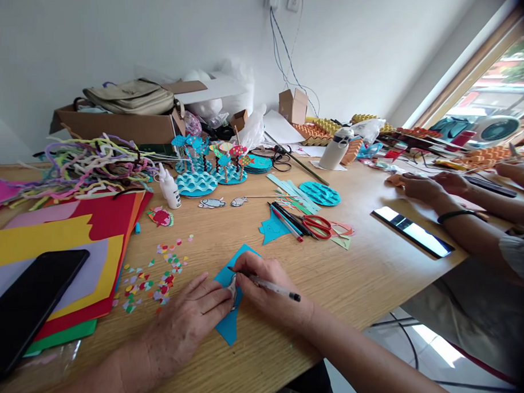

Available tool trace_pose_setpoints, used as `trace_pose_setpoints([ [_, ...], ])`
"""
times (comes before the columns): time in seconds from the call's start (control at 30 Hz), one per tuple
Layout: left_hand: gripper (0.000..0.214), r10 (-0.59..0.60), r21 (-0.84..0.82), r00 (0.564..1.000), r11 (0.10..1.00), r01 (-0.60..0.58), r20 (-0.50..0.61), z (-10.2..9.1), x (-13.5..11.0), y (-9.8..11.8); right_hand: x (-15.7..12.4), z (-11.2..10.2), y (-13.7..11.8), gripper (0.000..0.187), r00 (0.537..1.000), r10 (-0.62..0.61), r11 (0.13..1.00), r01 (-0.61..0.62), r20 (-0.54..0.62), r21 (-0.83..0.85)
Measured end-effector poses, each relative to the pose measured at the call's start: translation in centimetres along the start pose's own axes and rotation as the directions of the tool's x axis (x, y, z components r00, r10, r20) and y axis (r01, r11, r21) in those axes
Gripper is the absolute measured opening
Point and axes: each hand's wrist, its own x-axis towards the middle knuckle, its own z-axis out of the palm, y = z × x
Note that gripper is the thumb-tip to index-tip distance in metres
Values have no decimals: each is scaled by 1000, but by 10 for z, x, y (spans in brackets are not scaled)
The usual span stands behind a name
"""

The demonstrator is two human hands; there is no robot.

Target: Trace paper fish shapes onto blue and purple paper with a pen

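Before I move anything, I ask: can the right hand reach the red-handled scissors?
Likely yes: nothing visible stands between the right hand and the red-handled scissors, though that hand holds a pen.

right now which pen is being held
The clear-barrelled pen with the black end, in the right hand; the other pens lie together beside the red-handled scissors.
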Motion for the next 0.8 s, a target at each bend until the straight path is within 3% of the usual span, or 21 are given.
trace_pose_setpoints([
  [0.23, 38, -60, 46, 995, 997, 64, -86, 3, 2, 9, -5, 3, 8, 9, 990, -122, 948, 137, 71, -288],
  [0.33, 32, -117, 102, 991, 989, 110, 62, -4, 8, 19, -6, 3, 7, 9, 983, -152, 906, 180, 105, -382],
  [0.43, 33, -269, 180, 939, 956, 233, 212, -6, 12, 33, -7, 3, 7, 9, 974, -177, 871, 222, 142, -438],
  [0.67, 53, -490, 291, 850, 856, 427, 195, 14, 13, 61, -2, -4, 7, 10, 960, -164, 894, 242, 227, -376],
  [0.8, 57, -508, 299, 845, 843, 447, 166, 16, 13, 66, 5, -11, 6, 10, 953, -137, 940, 211, 269, -268],
])
